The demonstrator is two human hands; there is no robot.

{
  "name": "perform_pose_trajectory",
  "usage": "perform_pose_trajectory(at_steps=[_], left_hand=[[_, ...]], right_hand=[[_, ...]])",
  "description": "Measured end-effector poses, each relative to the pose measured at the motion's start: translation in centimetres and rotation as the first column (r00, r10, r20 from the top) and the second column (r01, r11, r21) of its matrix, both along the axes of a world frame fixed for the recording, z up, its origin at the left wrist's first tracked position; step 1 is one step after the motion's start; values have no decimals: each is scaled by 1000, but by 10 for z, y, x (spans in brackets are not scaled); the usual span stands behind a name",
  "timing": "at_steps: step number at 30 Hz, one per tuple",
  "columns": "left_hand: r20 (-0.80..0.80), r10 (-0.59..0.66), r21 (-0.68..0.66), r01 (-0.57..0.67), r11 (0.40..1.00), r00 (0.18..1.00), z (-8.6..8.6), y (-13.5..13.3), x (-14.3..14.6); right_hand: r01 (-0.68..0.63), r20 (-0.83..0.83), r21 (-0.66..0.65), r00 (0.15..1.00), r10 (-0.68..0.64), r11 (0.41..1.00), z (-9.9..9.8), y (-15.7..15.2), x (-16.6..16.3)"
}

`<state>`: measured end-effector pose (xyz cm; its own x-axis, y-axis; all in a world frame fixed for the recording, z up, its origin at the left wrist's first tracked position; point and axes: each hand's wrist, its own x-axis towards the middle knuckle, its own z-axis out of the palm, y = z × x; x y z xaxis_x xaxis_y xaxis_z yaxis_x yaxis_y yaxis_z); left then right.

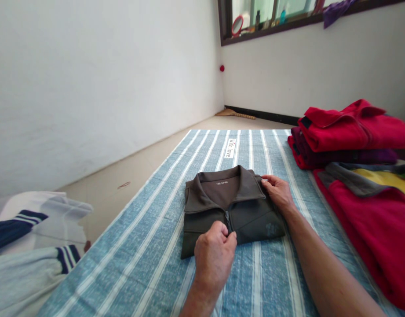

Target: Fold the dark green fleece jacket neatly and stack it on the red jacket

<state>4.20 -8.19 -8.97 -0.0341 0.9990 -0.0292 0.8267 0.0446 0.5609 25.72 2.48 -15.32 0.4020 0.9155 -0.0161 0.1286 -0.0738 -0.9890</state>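
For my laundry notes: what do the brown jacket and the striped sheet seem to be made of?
Jacket: probably soft matte fleece or thick knit; it holds plump folds, with no shine. Sheet: likely thin woven cotton; flat, with a speckled blue weave and white stripes.

— What is bearing the load?
— A blue-and-white striped woven cloth (149, 246).
— What is lying on it?
— A folded dark brown zip-collar jacket (251, 211) at centre; red and purple fleece garments (354, 132) are stacking along its right edge.

"With Love" label on striped cloth (202, 264), size print inside jacket (251, 215) collar (too small to read)
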Motion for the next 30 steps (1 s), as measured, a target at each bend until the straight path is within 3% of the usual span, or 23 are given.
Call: perform_pose_trajectory(at_steps=[8, 19, 30], left_hand=[[168, 10, 88, -25, 996, 986, 1, 3, -2], [474, 72, -63, -48, 997, 878, 4, 7, -5], [525, 87, -68, -60, 996, 847, 1, 7, -4]], right_hand=[[8, 16, -10, 1000, -8, 1000, 2, 0, -1], [13, 27, -9, 1000, -13, 1000, 0, 1, 0], [13, 20, -23, 1000, -13, 1000, 4, 0, 0]])
